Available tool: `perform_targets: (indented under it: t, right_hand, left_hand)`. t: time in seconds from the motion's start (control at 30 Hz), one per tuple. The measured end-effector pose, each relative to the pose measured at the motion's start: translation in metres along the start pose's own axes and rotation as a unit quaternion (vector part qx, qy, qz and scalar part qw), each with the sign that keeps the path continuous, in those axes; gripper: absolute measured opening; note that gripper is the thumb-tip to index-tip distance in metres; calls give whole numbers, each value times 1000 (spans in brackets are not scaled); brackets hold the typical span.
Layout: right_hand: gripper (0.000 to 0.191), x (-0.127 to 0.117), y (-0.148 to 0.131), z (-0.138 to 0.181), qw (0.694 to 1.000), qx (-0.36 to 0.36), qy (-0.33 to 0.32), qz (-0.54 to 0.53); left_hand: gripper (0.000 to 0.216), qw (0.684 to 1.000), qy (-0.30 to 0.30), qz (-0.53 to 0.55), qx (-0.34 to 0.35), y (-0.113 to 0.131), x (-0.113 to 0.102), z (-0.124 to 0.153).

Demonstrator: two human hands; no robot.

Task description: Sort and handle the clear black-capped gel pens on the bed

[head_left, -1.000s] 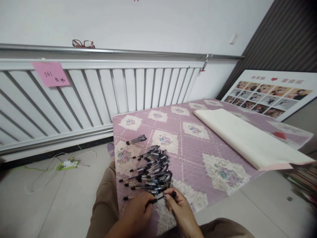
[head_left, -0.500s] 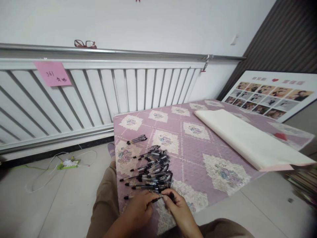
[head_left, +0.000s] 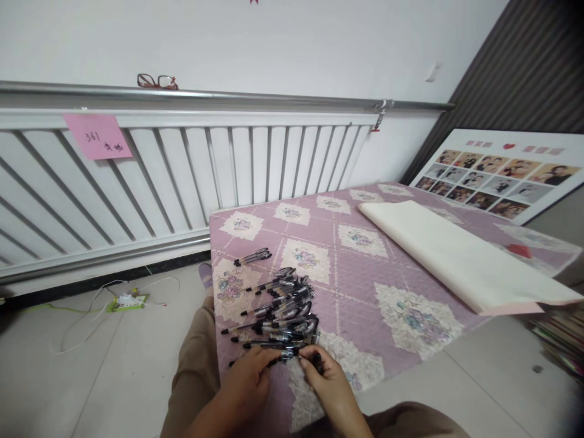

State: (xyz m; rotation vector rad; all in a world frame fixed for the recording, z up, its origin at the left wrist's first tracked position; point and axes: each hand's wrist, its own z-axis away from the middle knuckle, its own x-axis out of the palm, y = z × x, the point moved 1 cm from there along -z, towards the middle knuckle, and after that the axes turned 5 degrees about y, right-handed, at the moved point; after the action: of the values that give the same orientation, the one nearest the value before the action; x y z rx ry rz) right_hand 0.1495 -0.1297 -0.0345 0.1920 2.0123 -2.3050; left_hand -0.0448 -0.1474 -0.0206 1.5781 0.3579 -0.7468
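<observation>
My left hand is closed at the near edge of the pen pile, its thumb and fingers pinching the dark end of a pen; most of that pen is hidden. My right hand is closed as well, with a black pen part, which looks like a cap, between thumb and curled fingers. A small gap separates the two hands. Just beyond them lie several clear-barrelled pens with black caps, heaped loosely and mostly pointing left. A few more pens form a small group farther back.
The table has a purple flowered cloth. A folded cream sheet lies on its right side, before a photo board. A white radiator stands behind, with glasses above it. A power strip is on the floor.
My left hand has shifted a little to the left, away from my right hand, opening a gap between their fingertips. My right hand stays almost in place, and the pen pile looks the same.
</observation>
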Motion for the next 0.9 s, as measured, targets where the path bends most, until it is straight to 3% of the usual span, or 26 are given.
perform_targets:
  t: [0.2, 0.47, 0.6, 0.7, 0.8, 0.9]
  right_hand:
    - [10, 6, -6, 2, 988, -91, -8, 125]
    - [18, 14, -7, 7, 965, -152, -66, 205]
    - [16, 6, -8, 5, 984, -106, -38, 137]
    - [25, -2, -7, 5, 999, -36, -18, 35]
    - [33, -5, -3, 6, 997, 15, -34, -65]
    - [34, -7, 2, 6, 994, 20, -41, -102]
  left_hand:
    - [60, 998, -17, -61, -17, -2, 2, 4]
    - [61, 988, -29, -149, -33, -1, 3, 9]
    - [55, 987, -29, -159, -27, 2, 4, 11]
    - [52, 987, -26, -159, -21, 3, 6, 12]
    - [47, 985, -20, -167, -24, 4, 9, 11]
    - [45, 980, -21, -195, -30, 6, 15, 10]
